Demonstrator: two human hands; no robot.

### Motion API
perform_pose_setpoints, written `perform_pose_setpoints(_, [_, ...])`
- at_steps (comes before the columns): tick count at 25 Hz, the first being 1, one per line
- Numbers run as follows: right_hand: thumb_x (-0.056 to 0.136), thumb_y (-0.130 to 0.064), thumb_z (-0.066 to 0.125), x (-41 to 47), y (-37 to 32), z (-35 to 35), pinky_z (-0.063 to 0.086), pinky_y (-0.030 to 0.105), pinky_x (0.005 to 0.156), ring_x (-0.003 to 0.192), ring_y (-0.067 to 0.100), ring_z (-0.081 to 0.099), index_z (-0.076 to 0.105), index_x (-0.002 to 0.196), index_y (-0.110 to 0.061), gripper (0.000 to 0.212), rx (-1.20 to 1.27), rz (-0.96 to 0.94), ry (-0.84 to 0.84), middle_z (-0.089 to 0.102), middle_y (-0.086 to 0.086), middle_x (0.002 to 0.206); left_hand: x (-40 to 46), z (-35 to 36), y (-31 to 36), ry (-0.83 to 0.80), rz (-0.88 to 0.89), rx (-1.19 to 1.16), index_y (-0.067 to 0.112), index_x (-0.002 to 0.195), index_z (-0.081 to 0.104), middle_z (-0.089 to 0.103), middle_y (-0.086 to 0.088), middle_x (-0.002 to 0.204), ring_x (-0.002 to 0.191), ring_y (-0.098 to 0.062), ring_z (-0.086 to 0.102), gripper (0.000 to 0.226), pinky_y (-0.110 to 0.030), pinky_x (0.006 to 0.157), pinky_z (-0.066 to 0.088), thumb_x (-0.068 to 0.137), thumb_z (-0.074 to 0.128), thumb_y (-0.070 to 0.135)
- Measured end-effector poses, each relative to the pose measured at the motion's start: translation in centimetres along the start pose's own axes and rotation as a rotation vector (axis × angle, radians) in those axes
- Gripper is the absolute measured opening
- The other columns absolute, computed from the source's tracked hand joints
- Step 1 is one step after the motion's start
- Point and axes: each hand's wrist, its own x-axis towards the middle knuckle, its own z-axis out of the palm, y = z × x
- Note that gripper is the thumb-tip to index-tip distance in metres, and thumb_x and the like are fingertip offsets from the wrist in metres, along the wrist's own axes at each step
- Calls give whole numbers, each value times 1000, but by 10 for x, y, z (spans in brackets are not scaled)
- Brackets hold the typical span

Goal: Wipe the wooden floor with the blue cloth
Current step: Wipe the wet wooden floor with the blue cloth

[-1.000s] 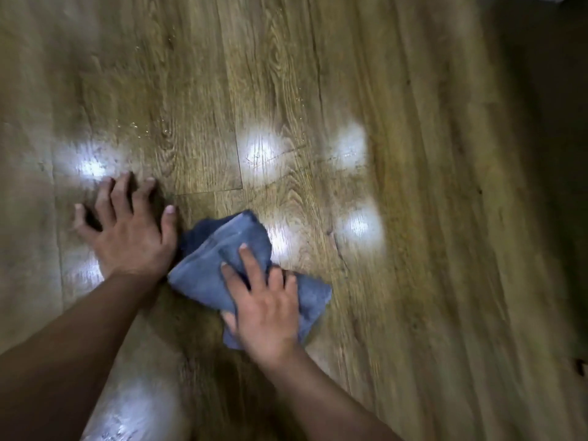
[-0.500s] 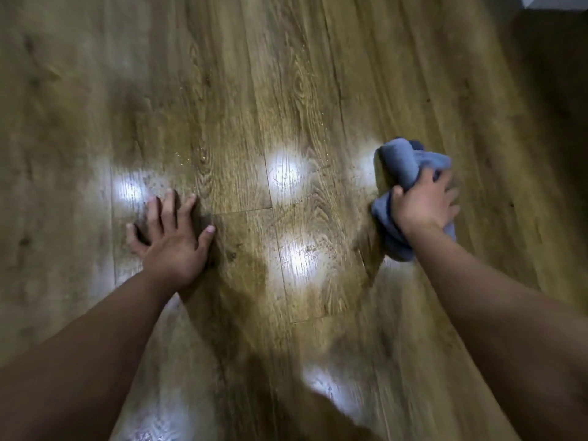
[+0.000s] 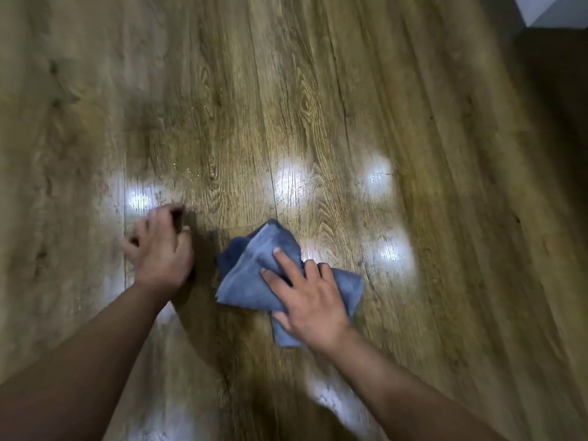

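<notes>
Blue cloth (image 3: 254,278) lay crumpled flat on the wooden floor (image 3: 318,106), low-centre of view, just right of a plank end seam. Your right hand (image 3: 310,300) sat on top of it, grip spread, fingers straight, pressing the cloth down, not pinching it. Your left hand (image 3: 160,246) was just beside the cloth, not touching it, planted on the bare floor; blurred, fingers looked bent, holding nothing. Bright light reflections (image 3: 291,183) dotted the planks around both hands.
</notes>
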Motion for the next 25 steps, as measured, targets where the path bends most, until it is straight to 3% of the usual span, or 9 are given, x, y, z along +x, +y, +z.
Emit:
perform_pose_setpoints(2, [66,-54,78,-1,47,-4,44,44,75,89,32,52,57,135,-29,77,-19,37,25,47,8,149,26,-13,-10,214,-74,63,15,123,47,46,-14,128,125,-34,39,35,-56,106,22,97,37,37])
perform_pose_setpoints(4, [69,-48,79,19,101,-6,45,48,79,94,38,55,55,139,-27,77,-49,252,49,47,11,148,57,-21,-18,350,-182,125,11,124,48,45,-19,133,128,-35,38,37,-61,106,21,98,38,34])
perform_pose_setpoints(8, [74,-45,68,92,174,-6,39,51,86,106,41,49,51,133,-26,65,-49,819,157,43,9,143,82,-11,-36,434,-195,230,16,125,50,44,-11,143,137,-32,36,34,-66,107,20,96,44,33])
perform_pose_setpoints(11, [73,-44,70,145,150,-10,36,51,88,110,42,48,54,128,-24,60,-16,1071,200,42,11,144,81,-6,-44,452,-188,267,21,126,51,45,-5,146,138,-31,36,34,-62,105,23,94,46,34])
perform_pose_setpoints(13, [68,-42,75,173,86,-12,33,49,87,109,40,45,56,129,-26,65,29,961,196,40,12,148,84,-9,-44,457,-201,271,22,127,52,45,-4,147,138,-31,37,37,-61,105,24,93,46,35])
perform_pose_setpoints(16, [61,-48,80,194,-37,-10,29,44,83,102,32,43,57,132,-31,76,105,481,144,42,9,151,84,-5,-48,429,-196,254,23,127,53,45,-3,147,138,-32,38,41,-60,105,25,90,45,38])
perform_pose_setpoints(18, [62,-52,79,199,-79,-10,32,43,83,97,32,48,57,132,-30,77,129,222,55,43,6,151,84,-6,-52,415,-181,251,25,128,53,43,-2,149,139,-31,36,46,-59,106,24,84,49,38])
perform_pose_setpoints(22, [67,-52,77,192,-23,-12,40,47,82,97,37,52,50,141,-27,83,50,75,44,41,8,152,86,-9,-51,407,-192,232,24,130,55,44,-3,151,143,-30,34,45,-58,107,23,88,46,36])
perform_pose_setpoints(25, [71,-44,73,186,73,-17,40,55,89,105,43,51,43,141,-26,78,-21,325,88,38,12,150,84,-9,-48,395,-195,218,23,130,55,43,-5,153,145,-29,31,45,-57,109,20,89,43,37])
